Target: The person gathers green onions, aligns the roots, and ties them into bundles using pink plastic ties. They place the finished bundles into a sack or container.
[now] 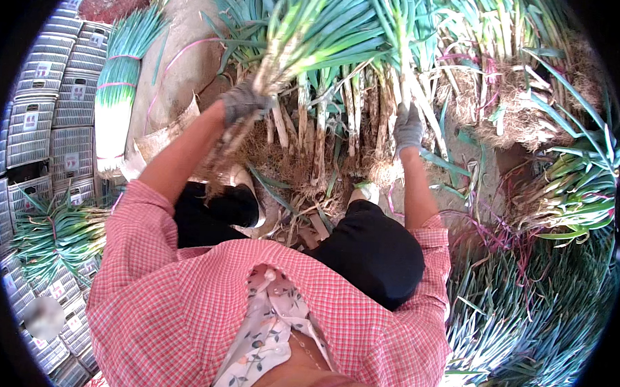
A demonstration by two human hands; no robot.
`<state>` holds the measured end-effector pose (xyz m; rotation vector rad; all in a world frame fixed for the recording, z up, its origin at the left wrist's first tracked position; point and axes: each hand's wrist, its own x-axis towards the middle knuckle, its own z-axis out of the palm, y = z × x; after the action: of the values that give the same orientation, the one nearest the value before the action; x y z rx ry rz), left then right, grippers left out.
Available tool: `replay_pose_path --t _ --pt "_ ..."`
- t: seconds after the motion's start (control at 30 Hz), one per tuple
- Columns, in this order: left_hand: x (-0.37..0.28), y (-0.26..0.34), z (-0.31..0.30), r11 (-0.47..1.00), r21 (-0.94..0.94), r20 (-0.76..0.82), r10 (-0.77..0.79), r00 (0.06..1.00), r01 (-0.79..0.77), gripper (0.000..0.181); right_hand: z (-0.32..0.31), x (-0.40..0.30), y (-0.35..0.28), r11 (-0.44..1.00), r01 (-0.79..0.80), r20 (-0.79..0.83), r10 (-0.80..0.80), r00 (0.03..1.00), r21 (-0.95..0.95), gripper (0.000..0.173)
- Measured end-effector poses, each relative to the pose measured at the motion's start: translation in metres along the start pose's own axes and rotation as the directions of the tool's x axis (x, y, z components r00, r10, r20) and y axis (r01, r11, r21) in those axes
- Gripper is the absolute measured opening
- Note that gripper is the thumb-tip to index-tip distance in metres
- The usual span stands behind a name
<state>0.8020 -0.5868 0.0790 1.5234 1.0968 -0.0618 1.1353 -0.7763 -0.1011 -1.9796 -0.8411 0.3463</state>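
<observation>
My left hand (246, 105), in a grey glove, is closed around a bunch of long green onions (289, 49); their brown, rooty ends hang below it towards my knee. Farther right, my right hand (408, 126), gloved too, grips the white stalk of a green onion (406, 87), its leaves pointing away from me. Between the hands a row of unpeeled green onions (319, 137) lies on the ground, muddy stalks and roots towards me. Dry leaf scraps (309, 219) litter the ground between my feet.
Stacked plastic crates (31, 117) line the left side, beside a tied bundle of cleaned green onions (116, 94). More rooty onions (503, 93) lie at upper right. Pink twine (498, 233) tangles near another onion bundle (571, 192); a large onion pile (531, 314) fills the lower right.
</observation>
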Motion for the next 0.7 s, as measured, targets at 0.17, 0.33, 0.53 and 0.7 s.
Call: replay_pose_path --t 0.17,0.33,0.53,0.7 --pt "-0.014 0.01 -0.038 0.969 0.149 -0.158 0.22 0.963 -0.197 0.065 0.004 -0.015 -0.028 0.901 -0.13 0.063 0.115 0.991 0.415 0.05" --pt "-0.072 0.053 -0.089 0.758 0.617 -0.176 0.397 0.901 -0.214 0.06 0.005 -0.006 0.0 0.923 -0.281 0.231 0.222 0.947 0.265 0.053" --pt "-0.141 0.069 -0.179 0.425 0.905 -0.216 0.435 0.874 0.012 0.067 0.05 -0.02 0.173 0.833 0.211 0.224 -0.107 0.969 -0.512 0.045" --pt "-0.241 0.09 -0.219 0.429 0.895 -0.148 0.542 0.827 -0.121 0.059 0.014 0.024 0.266 0.788 0.408 0.565 -0.095 0.82 -0.46 0.048"
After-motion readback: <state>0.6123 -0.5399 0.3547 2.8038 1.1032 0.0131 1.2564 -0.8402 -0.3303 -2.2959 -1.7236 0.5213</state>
